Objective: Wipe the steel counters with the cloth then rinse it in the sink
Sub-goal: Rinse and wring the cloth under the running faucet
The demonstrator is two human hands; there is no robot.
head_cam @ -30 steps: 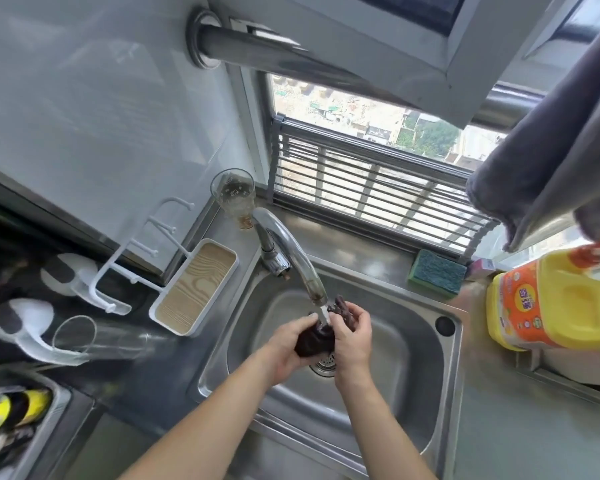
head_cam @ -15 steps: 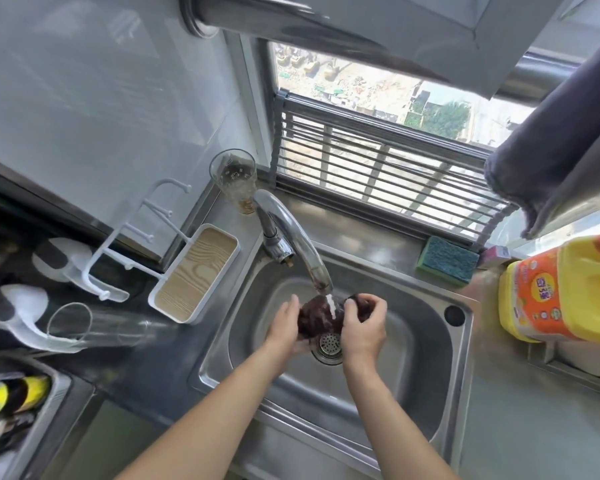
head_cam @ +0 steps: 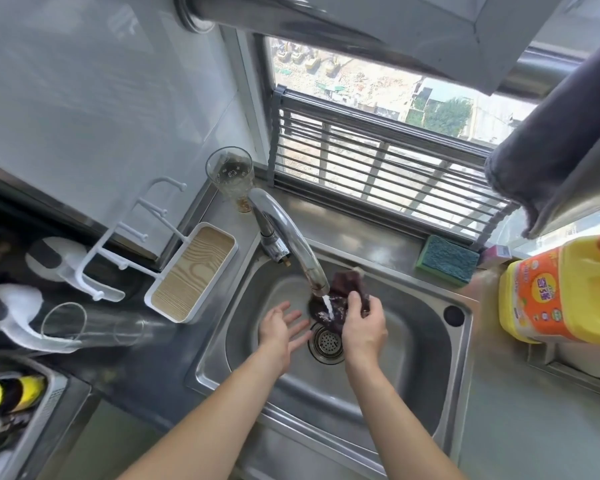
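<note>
A dark maroon cloth [head_cam: 340, 292] hangs under the running tap [head_cam: 291, 244], wet, over the steel sink [head_cam: 413, 362]. My right hand [head_cam: 364, 323] grips the cloth by its right side, above the drain [head_cam: 327, 342]. My left hand [head_cam: 283, 329] is open with fingers spread, just left of the cloth and not holding it. A thin stream of water falls from the spout onto the cloth. The steel counter [head_cam: 520, 431] lies to the right of the sink.
A green sponge [head_cam: 447, 259] sits behind the sink. A yellow detergent jug [head_cam: 568, 292] stands on the right. A glass [head_cam: 231, 174] is behind the tap, a white tray rack [head_cam: 191, 271] on the left, a grey towel [head_cam: 561, 133] overhead.
My left hand has let go of the cloth and opened. My right hand has lifted the cloth further back under the spout, where it now hangs unfolded.
</note>
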